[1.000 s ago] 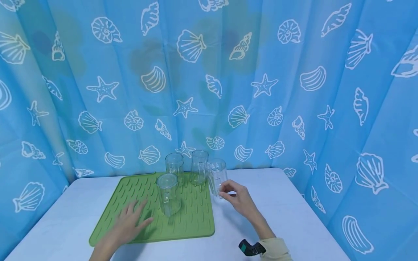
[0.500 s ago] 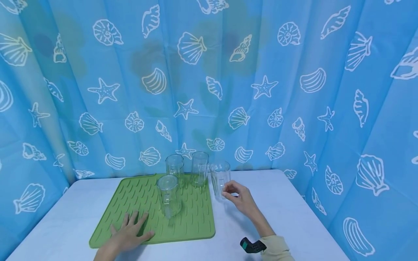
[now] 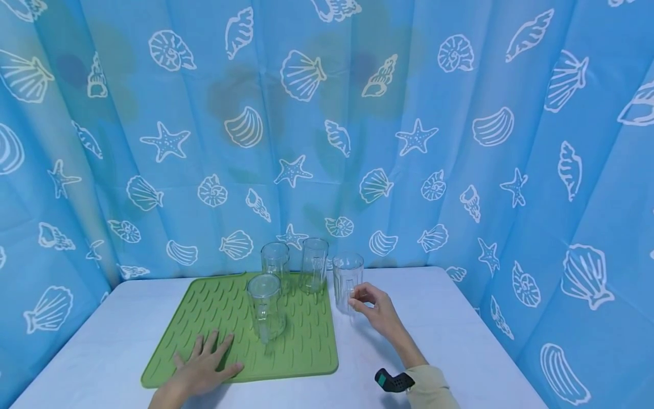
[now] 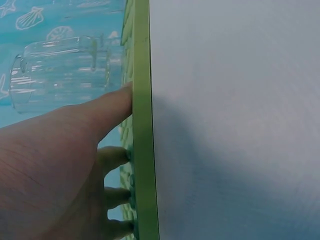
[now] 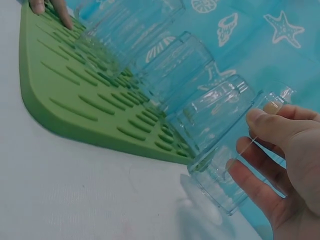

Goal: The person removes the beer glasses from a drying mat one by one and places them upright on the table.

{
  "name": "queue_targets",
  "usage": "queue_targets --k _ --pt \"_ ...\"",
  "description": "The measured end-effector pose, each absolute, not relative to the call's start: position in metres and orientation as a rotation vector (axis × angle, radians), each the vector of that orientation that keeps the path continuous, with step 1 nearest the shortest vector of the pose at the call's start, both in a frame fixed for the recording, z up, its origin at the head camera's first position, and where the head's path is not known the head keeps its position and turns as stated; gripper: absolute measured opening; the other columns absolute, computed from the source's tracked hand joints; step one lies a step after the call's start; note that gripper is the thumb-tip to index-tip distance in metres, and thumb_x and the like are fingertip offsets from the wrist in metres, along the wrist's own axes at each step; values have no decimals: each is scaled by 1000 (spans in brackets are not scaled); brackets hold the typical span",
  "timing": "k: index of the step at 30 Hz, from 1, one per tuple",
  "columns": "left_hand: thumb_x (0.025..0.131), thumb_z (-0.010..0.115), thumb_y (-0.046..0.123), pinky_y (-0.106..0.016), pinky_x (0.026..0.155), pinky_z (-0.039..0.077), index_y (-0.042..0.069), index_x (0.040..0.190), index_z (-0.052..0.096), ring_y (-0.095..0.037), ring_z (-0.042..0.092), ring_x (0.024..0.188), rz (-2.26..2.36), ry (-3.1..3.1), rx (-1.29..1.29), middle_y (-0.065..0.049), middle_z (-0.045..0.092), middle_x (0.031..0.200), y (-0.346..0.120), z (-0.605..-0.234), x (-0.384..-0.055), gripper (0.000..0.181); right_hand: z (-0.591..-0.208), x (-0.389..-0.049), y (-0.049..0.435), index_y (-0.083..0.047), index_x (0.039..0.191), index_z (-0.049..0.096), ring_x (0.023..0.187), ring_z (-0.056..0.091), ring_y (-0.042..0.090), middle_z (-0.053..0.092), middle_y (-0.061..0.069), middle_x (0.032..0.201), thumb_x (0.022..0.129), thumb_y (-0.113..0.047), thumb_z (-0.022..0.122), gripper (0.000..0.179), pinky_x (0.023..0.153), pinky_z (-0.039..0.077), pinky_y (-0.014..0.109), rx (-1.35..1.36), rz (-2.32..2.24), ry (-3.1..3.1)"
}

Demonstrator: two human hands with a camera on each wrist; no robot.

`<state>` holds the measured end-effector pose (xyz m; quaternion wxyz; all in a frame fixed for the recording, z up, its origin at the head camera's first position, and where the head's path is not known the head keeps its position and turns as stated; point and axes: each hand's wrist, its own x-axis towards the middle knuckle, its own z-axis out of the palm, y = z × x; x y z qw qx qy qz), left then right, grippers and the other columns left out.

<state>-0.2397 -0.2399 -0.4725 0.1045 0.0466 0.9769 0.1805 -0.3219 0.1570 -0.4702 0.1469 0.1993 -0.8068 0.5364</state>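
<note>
My right hand [image 3: 378, 312] pinches a clear glass mug [image 3: 344, 278] between thumb and fingers at its handle side. That mug stands on the white table just off the mat's right edge; in the right wrist view its bottom [image 5: 217, 195] is close over the tabletop. My left hand [image 3: 201, 366] rests with spread fingers on the front left of a green ridged drying mat [image 3: 209, 301]. Its thumb [image 4: 117, 100] lies at the mat's edge in the left wrist view. A handled glass mug [image 3: 265, 309] stands on the mat, right of my left hand.
Behind that mug, two more clear glasses stand near the mat's back edge, a shorter one [image 3: 275, 262] and a taller one [image 3: 313, 267]. The white table [image 3: 429, 329] ends at a blue curtain [image 3: 301, 130] with white shell prints. A black band [image 3: 393, 380] is at the right sleeve.
My left hand has come down onto the mat, nearer its front edge. The mug in my right hand has shifted a little to the right and stands more upright.
</note>
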Motion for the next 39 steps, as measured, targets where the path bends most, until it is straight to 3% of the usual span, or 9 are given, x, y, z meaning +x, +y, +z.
queue_targets --k 6,12,22,31,39 --pt "89 52 69 -90 94 -2 12 155 29 -63 1 141 537 2859 132 -34 13 158 -241 -472 -238 89 -459 -314 155 1 102 62 96 65 31 65 18 100 93 -5 66 12 79 57 26 552 1603 -2344" --pt "89 52 69 -90 94 -3 12 155 29 -64 1 141 543 2854 132 -34 13 158 -241 -474 -237 90 -479 -335 163 -6 102 63 96 64 24 66 14 100 94 -11 66 10 77 54 18 550 1620 -2339" --pt "89 50 70 -90 94 -1 12 155 28 -64 2 141 512 2847 134 -34 14 158 -237 -475 -239 90 -486 -344 176 -4 106 62 95 65 21 64 17 104 95 -16 65 17 82 59 25 547 1688 -2363" --pt "89 52 69 -90 94 -2 11 155 28 -63 1 141 550 2844 126 -35 13 158 -240 -474 -239 91 -468 -335 173 7 110 58 98 65 40 62 27 106 98 -8 59 19 79 62 36 577 1654 -2389" --pt "88 50 71 -90 94 -4 13 155 27 -61 -1 142 555 2842 119 -33 11 159 -240 -474 -240 91 -478 -351 173 -3 109 60 97 66 28 65 19 109 98 -17 60 18 80 62 38 456 1636 -2429"
